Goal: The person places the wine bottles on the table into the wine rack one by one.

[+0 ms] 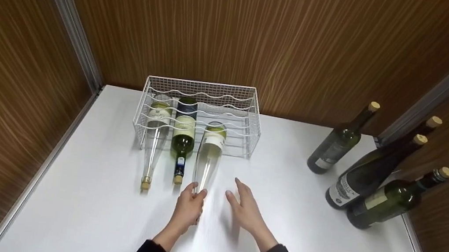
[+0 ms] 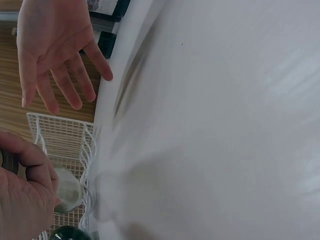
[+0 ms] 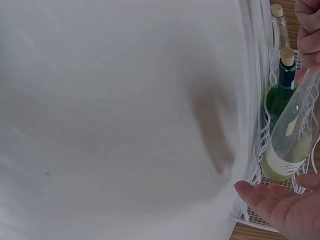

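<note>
A white wire rack [image 1: 252, 117] stands at the back of the white table [image 1: 322, 247] and holds three bottles lying on their sides, necks toward me. My left hand [image 1: 190, 203] grips the neck end of the clear bottle [image 1: 209, 155], the rightmost of the three; its fingers [image 2: 30, 160] curl round the neck. Left of it lie a green bottle [image 1: 183, 137] and another clear bottle [image 1: 155, 138]. My right hand [image 1: 245, 207] hovers open beside the clear bottle's neck, fingers spread and holding nothing. The right wrist view shows the clear bottle [image 3: 295, 135] reaching into the rack.
Several dark green corked bottles stand at the table's right side, among them one [image 1: 340, 141] nearer the back and one [image 1: 394, 198] by the right edge. Wood-grain walls [image 1: 265, 30] enclose the table on the back, left and right.
</note>
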A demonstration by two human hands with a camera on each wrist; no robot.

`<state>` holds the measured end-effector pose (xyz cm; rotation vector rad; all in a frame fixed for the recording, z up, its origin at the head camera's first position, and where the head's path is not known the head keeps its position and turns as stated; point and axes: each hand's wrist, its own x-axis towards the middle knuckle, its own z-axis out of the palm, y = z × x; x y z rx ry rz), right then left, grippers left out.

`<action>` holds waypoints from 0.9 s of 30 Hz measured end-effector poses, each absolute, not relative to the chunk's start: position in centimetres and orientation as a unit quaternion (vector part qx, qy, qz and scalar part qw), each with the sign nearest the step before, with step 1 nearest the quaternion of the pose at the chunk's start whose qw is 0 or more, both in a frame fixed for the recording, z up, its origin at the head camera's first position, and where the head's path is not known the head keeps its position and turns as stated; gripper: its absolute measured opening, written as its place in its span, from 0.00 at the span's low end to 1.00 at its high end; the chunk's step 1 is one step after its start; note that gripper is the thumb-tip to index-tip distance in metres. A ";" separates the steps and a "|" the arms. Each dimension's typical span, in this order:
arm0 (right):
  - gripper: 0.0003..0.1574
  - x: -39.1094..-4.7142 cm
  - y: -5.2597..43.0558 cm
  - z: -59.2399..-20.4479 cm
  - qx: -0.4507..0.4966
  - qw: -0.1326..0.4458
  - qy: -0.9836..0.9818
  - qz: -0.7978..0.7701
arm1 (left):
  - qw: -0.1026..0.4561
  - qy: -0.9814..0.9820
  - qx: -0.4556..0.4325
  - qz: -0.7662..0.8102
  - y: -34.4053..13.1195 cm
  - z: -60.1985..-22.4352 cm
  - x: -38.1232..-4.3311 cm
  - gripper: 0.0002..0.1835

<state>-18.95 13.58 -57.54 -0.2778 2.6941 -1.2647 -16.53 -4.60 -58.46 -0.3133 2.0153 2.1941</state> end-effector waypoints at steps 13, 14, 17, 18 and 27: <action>0.45 -19.4 13.0 -57.7 -0.106 0.076 0.900 -0.416 | 0.047 0.698 -0.109 0.706 -4.3 -59.4 -19.1 0.33; 0.45 -19.5 13.0 -57.8 -0.107 0.076 0.900 -0.415 | 0.045 0.700 -0.110 0.704 -4.3 -59.4 -19.3 0.33; 0.45 -19.6 12.9 -57.7 -0.105 0.077 0.901 -0.413 | 0.036 0.704 -0.111 0.701 -4.2 -59.6 -20.0 0.33; 0.46 -19.7 12.9 -57.7 -0.105 0.076 0.901 -0.413 | 0.034 0.704 -0.112 0.701 -4.1 -59.7 -20.2 0.32; 0.44 -19.9 12.7 -57.7 -0.106 0.074 0.902 -0.412 | 0.029 0.707 -0.119 0.697 -3.6 -60.3 -21.9 0.34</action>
